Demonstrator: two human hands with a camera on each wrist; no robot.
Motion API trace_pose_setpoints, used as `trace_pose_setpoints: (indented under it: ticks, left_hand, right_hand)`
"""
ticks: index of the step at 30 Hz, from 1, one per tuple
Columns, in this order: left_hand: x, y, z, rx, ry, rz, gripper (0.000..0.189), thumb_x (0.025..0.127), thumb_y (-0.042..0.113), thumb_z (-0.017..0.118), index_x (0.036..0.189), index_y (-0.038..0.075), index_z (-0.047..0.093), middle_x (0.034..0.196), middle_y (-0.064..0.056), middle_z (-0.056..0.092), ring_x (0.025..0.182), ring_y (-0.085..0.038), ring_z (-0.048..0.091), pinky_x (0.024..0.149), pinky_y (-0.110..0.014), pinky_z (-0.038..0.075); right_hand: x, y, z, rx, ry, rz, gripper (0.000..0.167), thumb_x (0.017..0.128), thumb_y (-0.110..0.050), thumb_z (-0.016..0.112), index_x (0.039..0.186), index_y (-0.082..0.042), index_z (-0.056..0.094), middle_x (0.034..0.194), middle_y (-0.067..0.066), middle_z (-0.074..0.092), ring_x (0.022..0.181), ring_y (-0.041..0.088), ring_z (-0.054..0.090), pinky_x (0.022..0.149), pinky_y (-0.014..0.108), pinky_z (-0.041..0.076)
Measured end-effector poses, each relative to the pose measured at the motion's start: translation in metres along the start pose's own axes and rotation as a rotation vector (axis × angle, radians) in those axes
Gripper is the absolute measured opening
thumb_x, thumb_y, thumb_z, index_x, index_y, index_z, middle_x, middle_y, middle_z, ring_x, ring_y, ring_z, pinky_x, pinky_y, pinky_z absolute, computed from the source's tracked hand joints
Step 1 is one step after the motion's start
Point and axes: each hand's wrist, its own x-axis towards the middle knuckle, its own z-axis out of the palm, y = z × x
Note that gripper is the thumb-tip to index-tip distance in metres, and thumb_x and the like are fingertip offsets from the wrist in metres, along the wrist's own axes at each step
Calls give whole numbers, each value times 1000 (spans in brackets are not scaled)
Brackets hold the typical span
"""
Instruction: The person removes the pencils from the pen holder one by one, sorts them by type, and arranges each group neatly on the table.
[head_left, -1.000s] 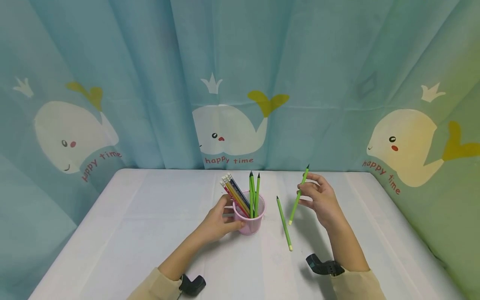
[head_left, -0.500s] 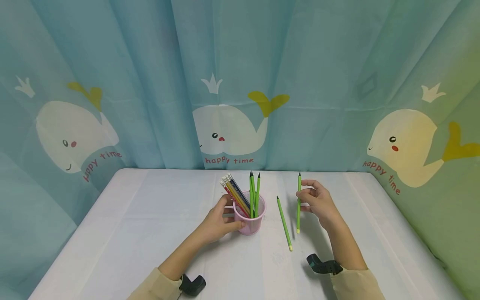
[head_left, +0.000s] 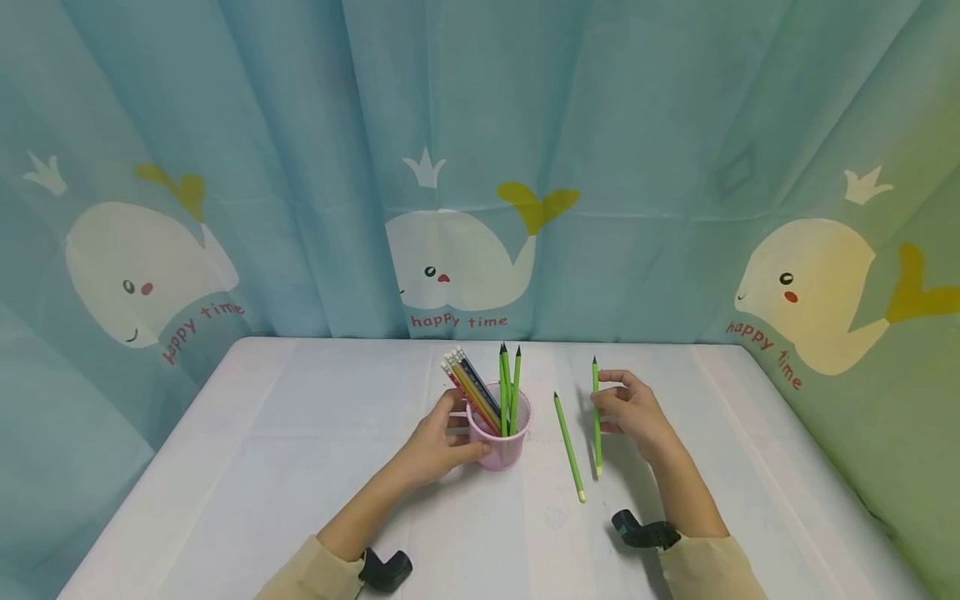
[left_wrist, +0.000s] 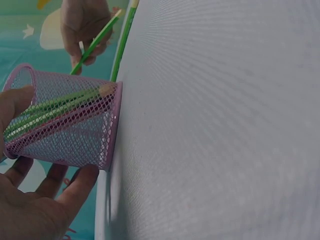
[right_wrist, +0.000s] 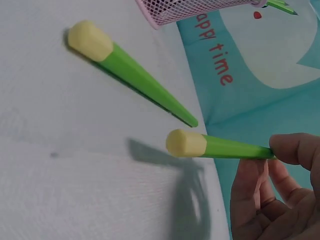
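A pink mesh pencil cup [head_left: 504,452] stands upright on the table, and my left hand [head_left: 435,442] holds it round its left side. In the left wrist view the thumb and fingers bend about the mesh cup [left_wrist: 70,120]. Several green pencils [head_left: 513,400] with dark points up and several patterned pencils [head_left: 471,385] with white erasers up lean in the cup. My right hand [head_left: 633,412] pinches a green pencil [head_left: 597,433], point up and pale end down, just off the table. Another green pencil [head_left: 570,450] lies between cup and right hand.
The white-covered table [head_left: 300,483] runs back to a blue curtain [head_left: 637,167] printed with whales. A black wrist camera [head_left: 386,571] sits on the left wrist and another camera [head_left: 641,531] on the right. A green curtain [head_left: 900,433] hangs along the right side.
My right hand has lowered its pencil toward the table, turning it from tilted to nearly upright in the head view. The left hand, cup and lying pencil have stayed in place.
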Motion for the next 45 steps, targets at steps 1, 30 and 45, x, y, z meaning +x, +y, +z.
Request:
trace_pose_setpoints:
  ticks: [1,30,45]
  left_hand:
    - [0,0,0,2,-2,0,75,83,15,81,143,10,37,136,-16,51,123,-36,57,99,-42,55]
    - [1,-2,1,-15,5,26,73,82,12,81,141,7,38,135,-20,51,122,-38,57,99,-44,55]
    - [-2,0,1,-17,8,19,73,83,12,81,141,7,39,134,-20,51,123,-40,57,100,-47,54]
  right_hand:
    - [0,1,1,3,-5,5,47,94,-10,63,137,-4,45,101,8,63,77,15,61,66,31,60]
    - [6,18,18,-151,-29,21,46,92,-10,66,135,-1,52,93,13,64,74,17,62,61,32,60]
    - [4,17,20,-188,-17,59,45,91,-12,68,133,-3,56,95,13,65,78,19,62,62,31,61]
